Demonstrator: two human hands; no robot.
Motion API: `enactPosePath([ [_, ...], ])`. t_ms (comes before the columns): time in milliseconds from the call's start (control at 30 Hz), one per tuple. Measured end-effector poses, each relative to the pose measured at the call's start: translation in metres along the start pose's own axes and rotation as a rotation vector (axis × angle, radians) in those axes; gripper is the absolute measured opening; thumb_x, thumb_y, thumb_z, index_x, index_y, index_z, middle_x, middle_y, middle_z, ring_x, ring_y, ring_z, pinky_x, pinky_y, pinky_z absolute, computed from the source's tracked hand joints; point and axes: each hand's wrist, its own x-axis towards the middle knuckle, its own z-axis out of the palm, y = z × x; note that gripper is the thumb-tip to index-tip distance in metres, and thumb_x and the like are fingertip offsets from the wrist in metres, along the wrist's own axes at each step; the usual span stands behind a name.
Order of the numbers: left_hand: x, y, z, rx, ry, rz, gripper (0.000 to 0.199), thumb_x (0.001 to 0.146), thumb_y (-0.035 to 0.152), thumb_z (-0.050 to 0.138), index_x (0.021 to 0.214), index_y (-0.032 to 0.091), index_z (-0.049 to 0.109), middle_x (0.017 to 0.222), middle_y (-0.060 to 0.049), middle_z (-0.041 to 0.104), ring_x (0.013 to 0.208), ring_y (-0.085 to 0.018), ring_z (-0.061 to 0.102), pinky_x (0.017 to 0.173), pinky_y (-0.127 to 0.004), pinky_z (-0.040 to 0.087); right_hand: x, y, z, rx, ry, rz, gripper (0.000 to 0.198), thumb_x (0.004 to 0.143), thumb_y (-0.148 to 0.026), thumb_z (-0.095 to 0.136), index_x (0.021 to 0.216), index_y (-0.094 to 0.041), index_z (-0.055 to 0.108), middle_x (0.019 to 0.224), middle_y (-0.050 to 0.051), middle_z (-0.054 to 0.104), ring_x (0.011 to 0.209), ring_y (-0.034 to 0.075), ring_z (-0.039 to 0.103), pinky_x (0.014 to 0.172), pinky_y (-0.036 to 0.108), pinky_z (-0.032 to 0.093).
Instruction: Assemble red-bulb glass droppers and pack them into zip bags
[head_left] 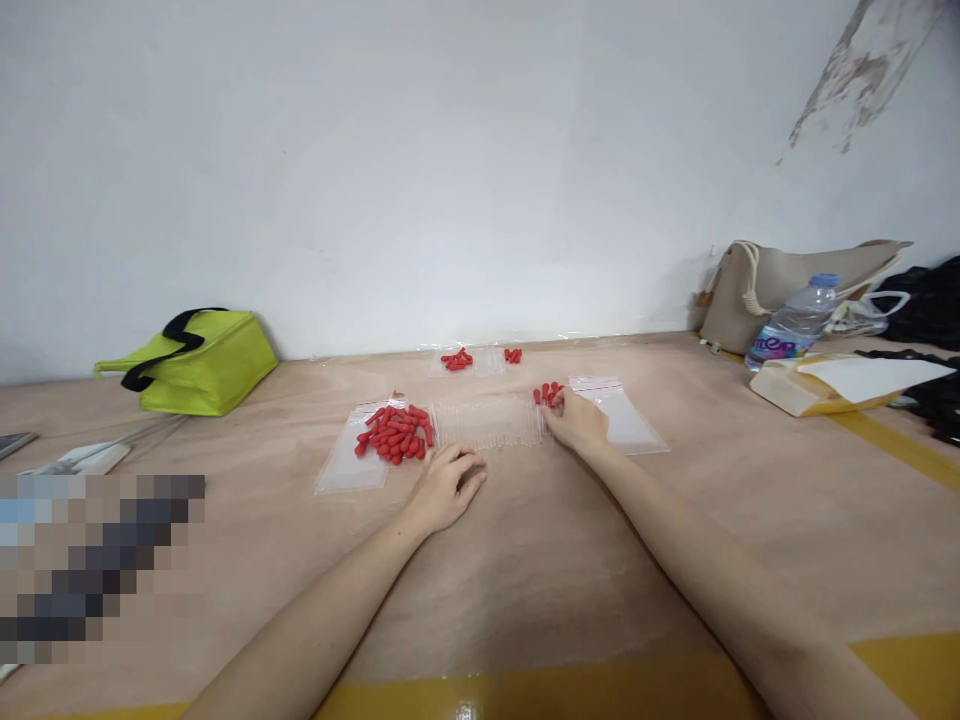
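A row of thin clear tubes lies side by side on the brown-covered table. My left hand rests just below the row's left end, palm down, its fingers loosely bent and apart with nothing in them. To its upper left, a heap of red rubber bulbs sits partly on a clear zip bag. At the row's right end my right hand is closed with fingertips together; whatever they hold is hidden. Several red bulbs lie right beside those fingers. Another zip bag is under and right of this hand.
Near the wall lie more clear tubes with small groups of red bulbs. A lime-green bag stands left. On the right are a beige bag, a water bottle and a yellow envelope. The left foreground is pixelated.
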Motion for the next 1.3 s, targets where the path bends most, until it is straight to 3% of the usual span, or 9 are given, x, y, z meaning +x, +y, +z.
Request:
enactPosePath([
  [300, 0.001, -0.001, 0.0, -0.004, -0.002, 0.002, 0.016, 0.082, 0.026, 0.05, 0.093, 0.022, 0.06, 0.094, -0.004, 0.057, 0.09, -0.019, 0.051, 0.08, -0.034, 0.034, 0.003, 0.008, -0.001, -0.03, -0.036, -0.02, 0.016, 0.072, -0.027, 0.047, 0.083, -0.024, 0.057, 0.087, 0.001, 0.063, 0.082, 0.019, 0.057, 0.061, 0.025, 0.036],
  [600, -0.001, 0.002, 0.001, 0.022, -0.004, -0.016, 0.017, 0.082, 0.029, 0.049, 0.092, 0.023, 0.061, 0.095, -0.004, 0.057, 0.09, -0.019, 0.05, 0.08, -0.035, 0.032, 0.002, 0.006, -0.001, -0.124, -0.058, 0.016, 0.022, 0.075, -0.028, 0.044, 0.083, -0.023, 0.064, 0.089, 0.007, 0.064, 0.086, 0.023, 0.058, 0.065, 0.03, 0.04],
  [833, 0.007, -0.013, -0.016, 0.269, 0.242, -0.284, 0.017, 0.075, 0.032, 0.055, 0.089, 0.022, 0.059, 0.09, -0.006, 0.056, 0.09, -0.024, 0.046, 0.079, -0.039, 0.028, 0.004, 0.006, -0.003, -0.138, -0.122, 0.072, 0.025, 0.074, -0.034, 0.046, 0.078, -0.019, 0.065, 0.084, 0.011, 0.064, 0.081, 0.024, 0.06, 0.063, 0.032, 0.042],
  [967, 0.013, -0.032, -0.037, 0.369, 0.231, -0.426, 0.02, 0.068, 0.038, 0.061, 0.081, 0.023, 0.059, 0.09, -0.006, 0.054, 0.093, -0.028, 0.044, 0.078, -0.039, 0.028, 0.006, 0.006, -0.002, -0.12, -0.151, 0.096, 0.028, 0.073, -0.038, 0.046, 0.081, -0.018, 0.064, 0.085, 0.011, 0.064, 0.082, 0.026, 0.06, 0.064, 0.034, 0.043],
  [1133, 0.012, -0.04, -0.041, 0.434, 0.176, -0.419, 0.021, 0.068, 0.042, 0.061, 0.076, 0.022, 0.062, 0.089, -0.006, 0.052, 0.093, -0.027, 0.044, 0.078, -0.04, 0.027, 0.007, 0.004, -0.001, -0.134, -0.171, 0.107, 0.03, 0.073, -0.039, 0.045, 0.083, -0.017, 0.063, 0.086, 0.012, 0.063, 0.085, 0.026, 0.059, 0.066, 0.034, 0.042],
  [1300, 0.012, -0.04, -0.029, 0.493, 0.228, -0.409, 0.024, 0.074, 0.042, 0.055, 0.085, 0.022, 0.062, 0.091, -0.007, 0.053, 0.092, -0.027, 0.044, 0.076, -0.041, 0.027, 0.004, 0.001, -0.006, -0.12, -0.135, 0.11, 0.031, 0.074, -0.042, 0.044, 0.078, -0.018, 0.064, 0.084, 0.011, 0.064, 0.082, 0.025, 0.059, 0.065, 0.033, 0.041],
])
